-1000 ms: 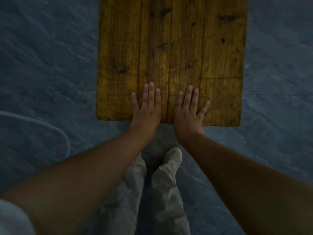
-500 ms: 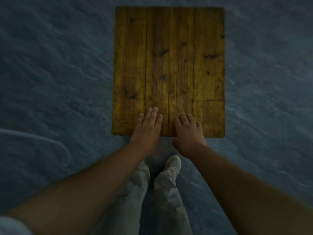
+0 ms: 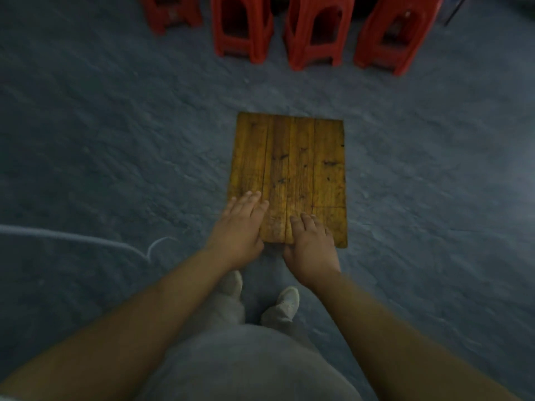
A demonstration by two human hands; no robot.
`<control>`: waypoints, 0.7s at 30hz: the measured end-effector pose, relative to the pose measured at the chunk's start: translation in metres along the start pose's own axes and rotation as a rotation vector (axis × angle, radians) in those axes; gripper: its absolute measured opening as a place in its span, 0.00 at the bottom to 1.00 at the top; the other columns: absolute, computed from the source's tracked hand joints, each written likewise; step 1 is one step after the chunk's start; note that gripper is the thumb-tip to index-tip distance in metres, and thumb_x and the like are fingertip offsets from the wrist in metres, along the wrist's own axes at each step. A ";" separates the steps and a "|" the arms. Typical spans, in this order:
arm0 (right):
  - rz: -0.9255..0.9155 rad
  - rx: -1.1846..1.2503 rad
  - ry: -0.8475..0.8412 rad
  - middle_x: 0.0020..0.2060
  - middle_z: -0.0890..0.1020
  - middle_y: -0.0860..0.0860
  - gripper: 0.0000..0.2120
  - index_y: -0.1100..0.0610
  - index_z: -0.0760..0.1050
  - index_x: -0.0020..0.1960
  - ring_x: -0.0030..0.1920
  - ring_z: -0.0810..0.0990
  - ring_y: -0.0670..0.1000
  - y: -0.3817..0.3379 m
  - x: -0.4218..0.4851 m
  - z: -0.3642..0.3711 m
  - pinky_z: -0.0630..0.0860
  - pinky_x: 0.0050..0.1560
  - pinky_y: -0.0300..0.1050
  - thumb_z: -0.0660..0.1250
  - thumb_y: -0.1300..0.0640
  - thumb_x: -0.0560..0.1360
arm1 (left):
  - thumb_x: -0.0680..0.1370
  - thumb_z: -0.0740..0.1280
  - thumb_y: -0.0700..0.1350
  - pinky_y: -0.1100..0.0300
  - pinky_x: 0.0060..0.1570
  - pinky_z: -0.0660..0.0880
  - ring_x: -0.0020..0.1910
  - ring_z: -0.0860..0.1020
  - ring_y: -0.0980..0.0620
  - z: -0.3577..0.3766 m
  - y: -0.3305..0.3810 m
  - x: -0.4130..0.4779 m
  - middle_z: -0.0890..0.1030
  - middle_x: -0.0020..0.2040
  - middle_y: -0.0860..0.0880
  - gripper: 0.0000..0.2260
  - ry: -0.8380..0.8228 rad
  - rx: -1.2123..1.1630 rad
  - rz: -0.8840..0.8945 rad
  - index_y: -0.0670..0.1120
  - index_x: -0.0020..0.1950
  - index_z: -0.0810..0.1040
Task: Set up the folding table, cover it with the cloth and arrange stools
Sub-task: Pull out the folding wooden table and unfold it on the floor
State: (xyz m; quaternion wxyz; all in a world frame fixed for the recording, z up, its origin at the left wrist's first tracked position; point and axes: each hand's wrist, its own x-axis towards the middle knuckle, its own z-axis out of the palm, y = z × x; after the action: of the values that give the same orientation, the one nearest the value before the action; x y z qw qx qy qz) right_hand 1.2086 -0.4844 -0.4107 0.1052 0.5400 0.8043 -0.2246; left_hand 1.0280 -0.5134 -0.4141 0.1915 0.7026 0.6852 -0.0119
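Cloth of a grey shirt [image 3: 246, 369] fills the view nearest the person, with both bare forearms reaching forward past it. Below and between the wrists stand two pale shoes, the left shoe [image 3: 231, 282] just behind the left hand and the right shoe [image 3: 288, 299] behind the right hand, both on the grey-blue floor [image 3: 115, 146].

The left hand [image 3: 238, 227] lies released, its fingers straight and close together, flat on the near left corner of the wooden counter [image 3: 301, 169], the palm covering the near edge. Just beside it, with a strip of wood showing between them, the right hand [image 3: 311, 247] rests on the same near edge: its fingers [image 3: 307, 219] are lightly bent on top of the boards and the thumb sits along the edge. Whether it clasps that edge or only rests there, I cannot tell.

The counter stretches away from both hands, a top of yellow-brown planks with dark knots.

Well to the left of the left hand a pale cable [image 3: 72, 235] curves across the floor.

Far beyond the fingertips, past a stretch of floor, four red stools [image 3: 317, 33] stand side by side in a row, their tops cut off by the upper border. The view is blurred.
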 end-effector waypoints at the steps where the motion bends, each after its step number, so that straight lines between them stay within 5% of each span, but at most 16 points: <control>1: 0.000 0.003 0.027 0.78 0.59 0.56 0.34 0.54 0.54 0.79 0.78 0.56 0.58 -0.005 -0.007 -0.006 0.56 0.76 0.59 0.61 0.46 0.78 | 0.75 0.67 0.49 0.48 0.79 0.45 0.82 0.48 0.48 -0.008 -0.002 -0.008 0.52 0.83 0.47 0.38 0.025 -0.006 0.001 0.47 0.82 0.55; 7: 0.003 -0.052 0.127 0.79 0.57 0.55 0.35 0.53 0.51 0.80 0.79 0.54 0.56 -0.058 -0.019 -0.038 0.56 0.76 0.57 0.60 0.45 0.79 | 0.75 0.67 0.51 0.50 0.79 0.45 0.81 0.51 0.48 -0.051 -0.041 -0.036 0.56 0.82 0.48 0.37 0.167 0.001 0.063 0.48 0.82 0.56; 21: 0.196 0.021 0.281 0.77 0.62 0.55 0.36 0.53 0.56 0.80 0.77 0.59 0.56 -0.224 -0.030 -0.049 0.59 0.75 0.56 0.63 0.45 0.77 | 0.76 0.66 0.51 0.47 0.79 0.51 0.81 0.54 0.47 -0.125 -0.183 -0.101 0.58 0.82 0.47 0.35 0.203 -0.066 0.211 0.47 0.81 0.57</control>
State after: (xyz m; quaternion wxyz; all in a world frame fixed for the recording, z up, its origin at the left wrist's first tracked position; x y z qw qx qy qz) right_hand 1.0194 -0.5568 -0.3000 0.0075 0.6430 0.7522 -0.1442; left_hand 0.8144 -0.5765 -0.3166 0.1442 0.7616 0.6235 0.1019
